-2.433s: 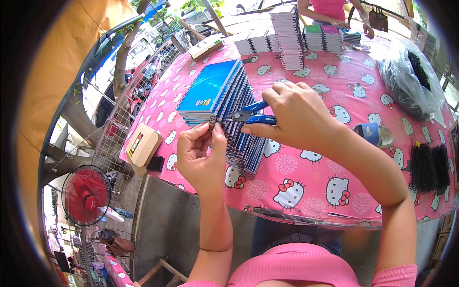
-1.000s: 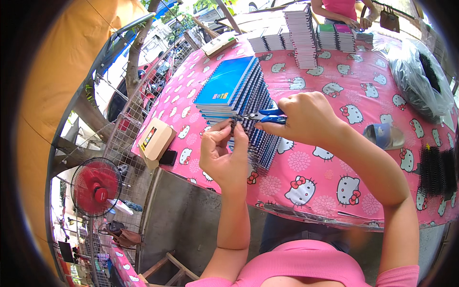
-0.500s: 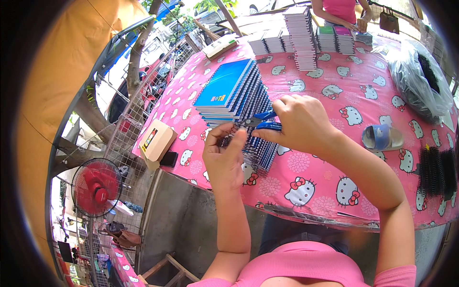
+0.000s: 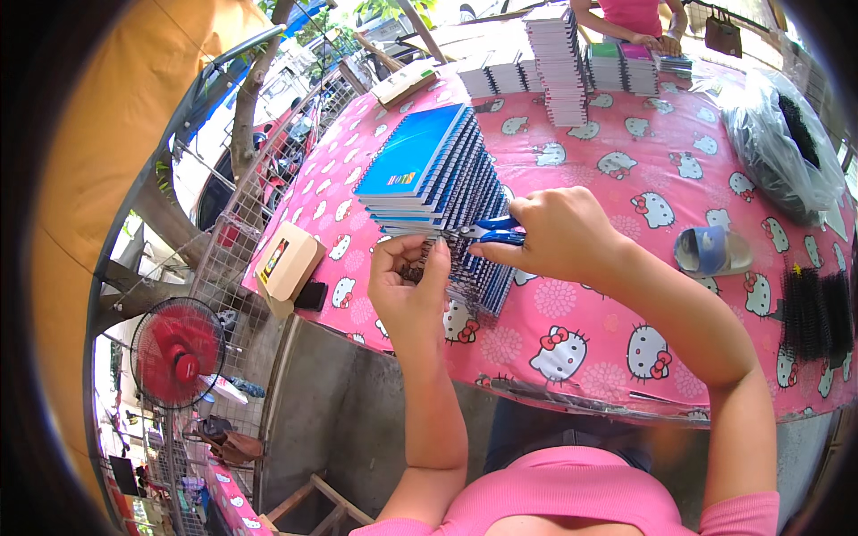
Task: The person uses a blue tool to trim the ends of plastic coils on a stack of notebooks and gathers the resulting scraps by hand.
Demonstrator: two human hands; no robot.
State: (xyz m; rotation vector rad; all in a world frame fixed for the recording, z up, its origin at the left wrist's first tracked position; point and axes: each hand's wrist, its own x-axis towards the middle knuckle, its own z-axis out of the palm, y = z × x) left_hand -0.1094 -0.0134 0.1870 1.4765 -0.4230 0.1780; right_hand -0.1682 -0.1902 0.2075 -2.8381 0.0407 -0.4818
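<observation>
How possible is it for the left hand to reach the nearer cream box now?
Probably yes: though the left hand is at the notebook stack, only tablecloth and a flat black object seem to separate it from the nearer box.

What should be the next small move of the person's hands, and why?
Probably the right hand should gently squeeze the blue-handled pliers: their tips are at the coiled edge of the notebook stack, and the left hand's fingertips are right beside them.
</observation>
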